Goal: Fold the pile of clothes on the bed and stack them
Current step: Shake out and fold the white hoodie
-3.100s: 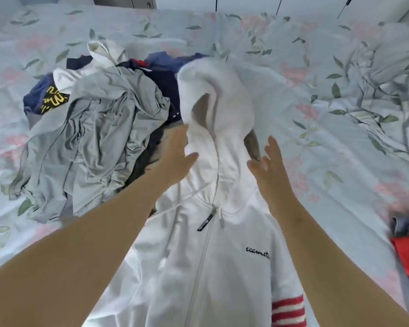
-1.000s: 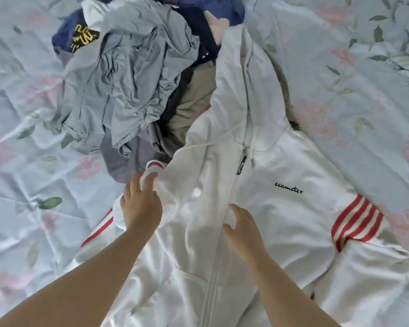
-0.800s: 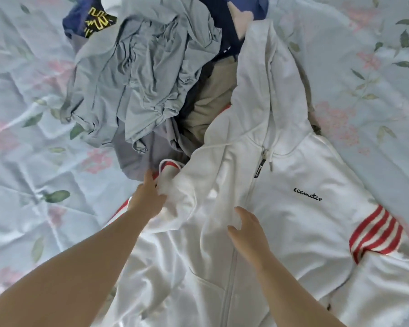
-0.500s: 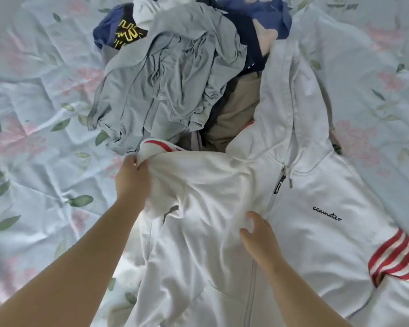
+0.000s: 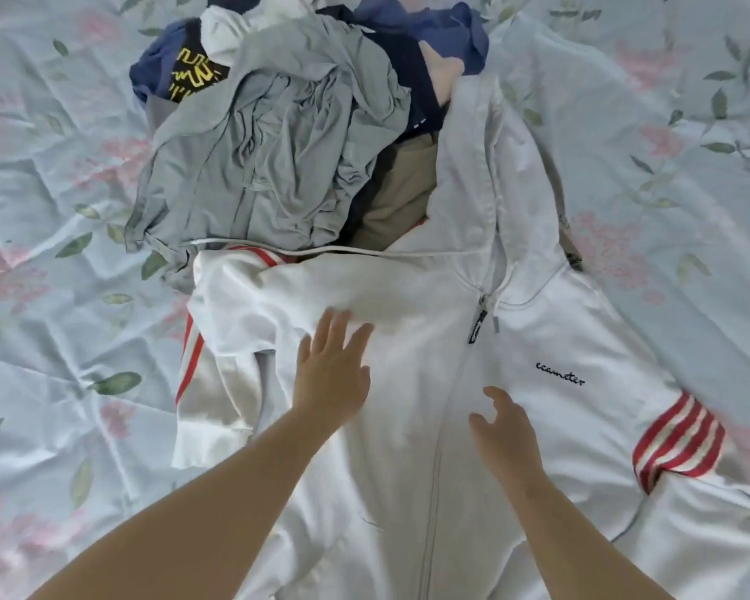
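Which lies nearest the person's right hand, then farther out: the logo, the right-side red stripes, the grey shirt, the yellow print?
1. The logo, just beyond the right hand.
2. The red stripes, off to its right.
3. The grey shirt, up and to the left.
4. The yellow print, far top left.
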